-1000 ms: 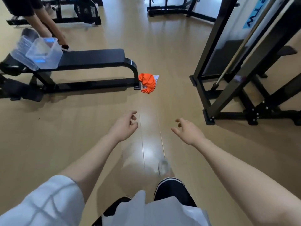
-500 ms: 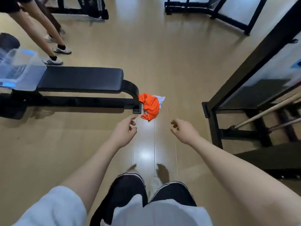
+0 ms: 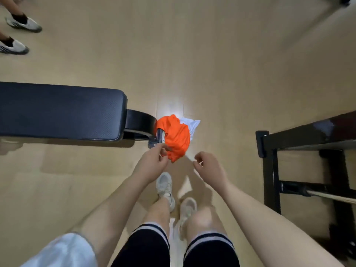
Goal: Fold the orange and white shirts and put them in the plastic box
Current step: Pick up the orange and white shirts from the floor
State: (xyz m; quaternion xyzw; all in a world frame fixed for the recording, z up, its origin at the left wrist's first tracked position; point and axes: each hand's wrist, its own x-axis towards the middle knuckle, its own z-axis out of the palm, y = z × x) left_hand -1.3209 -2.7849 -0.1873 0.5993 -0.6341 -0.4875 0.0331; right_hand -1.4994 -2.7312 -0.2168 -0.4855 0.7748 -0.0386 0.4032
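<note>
From my remote seat I saw the orange shirt [image 3: 176, 136] lying crumpled on the pale wood-plank floor [image 3: 212, 64], a smooth, slightly glossy synthetic bundle with soft folds. Its heap was longer than wide, its long axis running from the far left, by the bench foot, to a narrow tip nearest the wearer. The white shirt [image 3: 192, 124] lay bunched under and behind it, only a creased triangular corner showing on the far right side, pointing away to the right. Both garments were against the metal foot plate [image 3: 157, 138] of the weight bench [image 3: 57, 110], whose long padded top was black, finely textured vinyl with rounded corners, carried on a curved glossy black steel support [image 3: 139, 122].

The left hand [image 3: 150, 164] hung over the near left edge of the orange cloth, fingers loosely curled with thumb and forefinger close together; motion blur kept me from telling whether they pinched fabric or only touched it. The right hand [image 3: 209, 166] hovered just beside the shirt's near tip, apart from it, fingers loosely curled and holding nothing.

Below the hands I saw the wearer's white sneakers [image 3: 165, 186], bare knees and black shorts with white striped hems. At right stood a black square-tube steel rack [image 3: 269, 157] with a pale bar [image 3: 331, 196] resting low in it. In the far left corner another person's grey sneakers [image 3: 23, 25] and dark socks stood on the floor. The plastic box was out of view.
</note>
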